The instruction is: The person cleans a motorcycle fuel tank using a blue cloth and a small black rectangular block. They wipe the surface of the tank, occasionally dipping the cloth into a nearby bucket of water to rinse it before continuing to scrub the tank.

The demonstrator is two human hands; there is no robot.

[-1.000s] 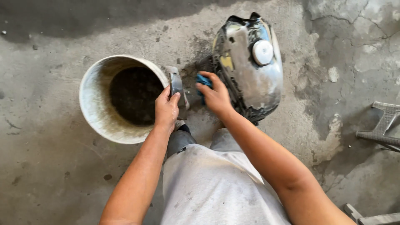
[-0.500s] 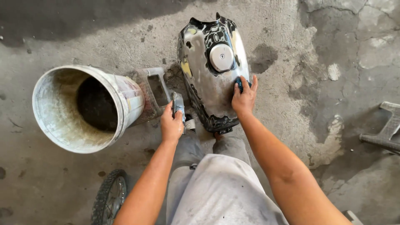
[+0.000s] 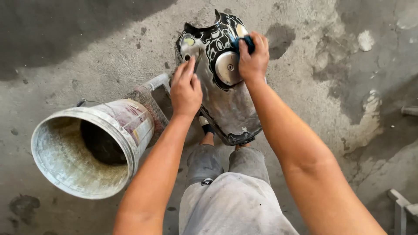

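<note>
Both hands have slid up the motorcycle fuel tank [image 3: 222, 87] lying on the stained concrete floor [image 3: 331, 87], right hand [image 3: 253, 56] clenched on a blue cloth [image 3: 244, 42] above the filler cap [image 3: 228, 68], left hand [image 3: 186, 89] flat on its side, grip released, bucket [image 3: 87, 148] beside it.

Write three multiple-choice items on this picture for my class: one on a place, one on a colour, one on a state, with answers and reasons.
1. Where is the bucket?
A. left of the fuel tank
B. on top of the tank
C. behind the tank

2. What colour is the cloth in the right hand?
A. red
B. blue
C. yellow

3. How does the left hand rest?
A. flat on the tank's side
B. inside the bucket
C. on the knee

Answers: 1 A, the bucket sits on the concrete to the tank's left; 2 B, blue shows between the fingers; 3 A, palm and fingers lie against the tank.
</note>
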